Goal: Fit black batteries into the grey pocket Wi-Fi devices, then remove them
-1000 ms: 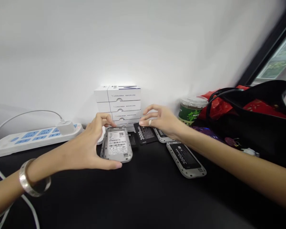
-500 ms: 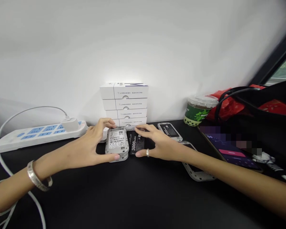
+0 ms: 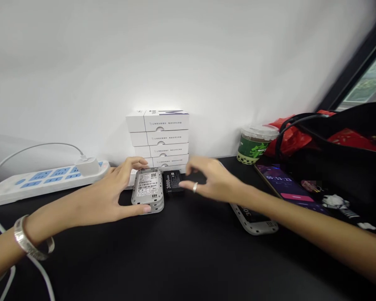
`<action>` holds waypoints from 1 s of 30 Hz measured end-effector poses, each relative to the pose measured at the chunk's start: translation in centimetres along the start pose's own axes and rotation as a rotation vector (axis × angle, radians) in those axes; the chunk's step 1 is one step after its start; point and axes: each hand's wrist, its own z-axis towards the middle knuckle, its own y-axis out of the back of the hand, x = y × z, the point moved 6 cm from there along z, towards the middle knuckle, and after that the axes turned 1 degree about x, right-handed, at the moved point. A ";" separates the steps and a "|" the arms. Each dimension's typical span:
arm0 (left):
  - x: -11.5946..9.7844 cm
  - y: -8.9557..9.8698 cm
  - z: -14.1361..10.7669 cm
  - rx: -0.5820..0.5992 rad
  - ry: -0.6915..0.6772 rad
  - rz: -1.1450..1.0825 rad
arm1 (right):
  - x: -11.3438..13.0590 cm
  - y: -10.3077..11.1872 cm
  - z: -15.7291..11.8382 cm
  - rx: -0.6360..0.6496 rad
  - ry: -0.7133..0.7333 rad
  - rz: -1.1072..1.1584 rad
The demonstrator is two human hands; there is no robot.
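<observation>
My left hand (image 3: 105, 196) spans a stack of grey device shells (image 3: 146, 188), its thumb at the near edge and fingers at the far edge. The top shell faces up, showing a white printed label and no battery. Just right of the stack lie black batteries (image 3: 173, 181) marked 3000mAh; how many are piled there I cannot tell. My right hand (image 3: 216, 179), slightly blurred, hovers to their right with thumb and fingers apart, the thumb close to the battery edge. Partly under my right forearm lies another grey shell (image 3: 260, 227) with a black battery in it.
White boxes (image 3: 163, 137) stand stacked against the wall. A white power strip (image 3: 50, 179) with a plugged-in charger (image 3: 87, 166) and cable lies left. On the right are a lidded drink cup (image 3: 255, 144), a phone (image 3: 285, 188) showing a timer, and a black bag (image 3: 347, 167).
My right hand has moved back from the batteries, which now lie more closely together. The left hand stays around the shell stack. The rear right shell is now hidden, and the view has shifted slightly.
</observation>
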 end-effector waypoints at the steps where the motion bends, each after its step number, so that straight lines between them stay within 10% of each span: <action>1: -0.2 0.1 -0.1 -0.010 0.008 -0.007 | -1.0 1.3 -0.2 -0.011 -0.051 -0.026; 6: -3.0 0.6 -0.7 -0.089 -0.006 0.032 | -6.8 5.2 -1.5 0.225 -0.194 -0.090; 12: -7.2 -0.4 -1.7 -0.084 -0.226 0.128 | -9.4 3.7 -2.2 0.326 -0.258 -0.171; 24: -10.0 -3.0 0.3 -0.111 -0.265 0.084 | 1.6 1.2 -4.4 0.279 0.044 -0.233; 30: -10.8 -4.9 3.4 0.088 -0.139 0.020 | 1.4 -0.4 -5.2 0.271 0.020 -0.058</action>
